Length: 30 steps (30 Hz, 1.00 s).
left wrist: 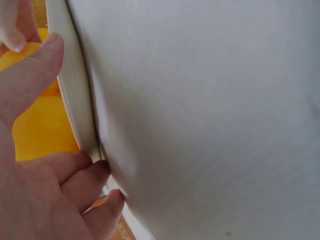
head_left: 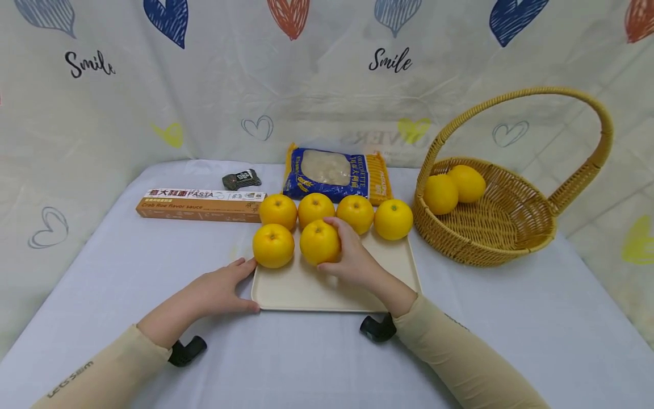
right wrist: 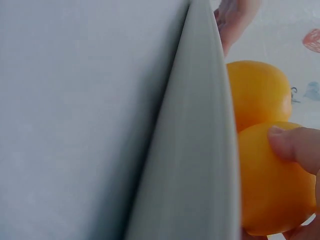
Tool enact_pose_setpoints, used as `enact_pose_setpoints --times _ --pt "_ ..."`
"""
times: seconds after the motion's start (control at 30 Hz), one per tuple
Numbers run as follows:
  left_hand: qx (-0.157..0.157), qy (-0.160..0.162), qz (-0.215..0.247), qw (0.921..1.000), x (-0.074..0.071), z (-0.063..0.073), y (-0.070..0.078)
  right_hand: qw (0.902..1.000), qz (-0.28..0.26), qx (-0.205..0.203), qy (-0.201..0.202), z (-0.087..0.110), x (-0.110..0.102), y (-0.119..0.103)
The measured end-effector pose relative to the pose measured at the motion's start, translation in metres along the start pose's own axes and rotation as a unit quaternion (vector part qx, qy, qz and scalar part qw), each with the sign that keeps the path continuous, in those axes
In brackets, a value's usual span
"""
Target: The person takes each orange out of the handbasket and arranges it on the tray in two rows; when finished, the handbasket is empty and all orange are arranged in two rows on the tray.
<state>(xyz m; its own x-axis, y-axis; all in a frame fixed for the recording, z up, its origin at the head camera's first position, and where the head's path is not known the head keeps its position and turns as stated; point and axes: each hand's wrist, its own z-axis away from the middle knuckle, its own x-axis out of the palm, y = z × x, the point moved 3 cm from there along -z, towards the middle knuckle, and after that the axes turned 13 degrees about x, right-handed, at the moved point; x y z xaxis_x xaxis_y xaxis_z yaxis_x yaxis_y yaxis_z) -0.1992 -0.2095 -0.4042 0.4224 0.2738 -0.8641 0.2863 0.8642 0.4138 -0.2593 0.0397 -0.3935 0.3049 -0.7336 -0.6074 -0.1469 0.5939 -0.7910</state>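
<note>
My right hand (head_left: 352, 253) grips an orange (head_left: 319, 241) over the beige tray (head_left: 332, 289), fingers on its far side and thumb at the near side. In the right wrist view the thumb (right wrist: 295, 145) presses on that orange (right wrist: 275, 185). My left hand (head_left: 219, 289) is spread along the tray's left edge, thumb at the front corner. The left wrist view shows its fingers (left wrist: 85, 185) touching the tray rim (left wrist: 75, 100). Another orange (head_left: 273, 245) sits at the tray's left, close to the left fingertips. Behind these, a row of several oranges (head_left: 355, 214) lines the far side.
A wicker basket (head_left: 480, 250) with a tall handle stands at right, holding two oranges (head_left: 455, 187). Behind the tray lies a blue-and-yellow pasta bag (head_left: 332, 173). A long pasta box (head_left: 201, 205) and a small dark packet (head_left: 242, 179) lie at left.
</note>
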Motion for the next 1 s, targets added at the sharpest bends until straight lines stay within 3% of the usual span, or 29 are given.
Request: enact_pose_setpoints --times 0.3,0.7,1.0 --pt "-0.002 -0.002 0.002 1.0000 0.001 0.001 -0.001 0.9988 0.005 0.045 -0.019 -0.006 0.008 -0.001" --pt "0.005 0.003 -0.004 1.0000 -0.001 0.002 0.001 0.9988 0.026 0.041 -0.001 -0.003 0.010 -0.005" --pt "0.005 0.003 -0.001 1.0000 0.000 0.002 0.000 0.9969 0.040 0.066 -0.018 0.000 0.013 -0.006"
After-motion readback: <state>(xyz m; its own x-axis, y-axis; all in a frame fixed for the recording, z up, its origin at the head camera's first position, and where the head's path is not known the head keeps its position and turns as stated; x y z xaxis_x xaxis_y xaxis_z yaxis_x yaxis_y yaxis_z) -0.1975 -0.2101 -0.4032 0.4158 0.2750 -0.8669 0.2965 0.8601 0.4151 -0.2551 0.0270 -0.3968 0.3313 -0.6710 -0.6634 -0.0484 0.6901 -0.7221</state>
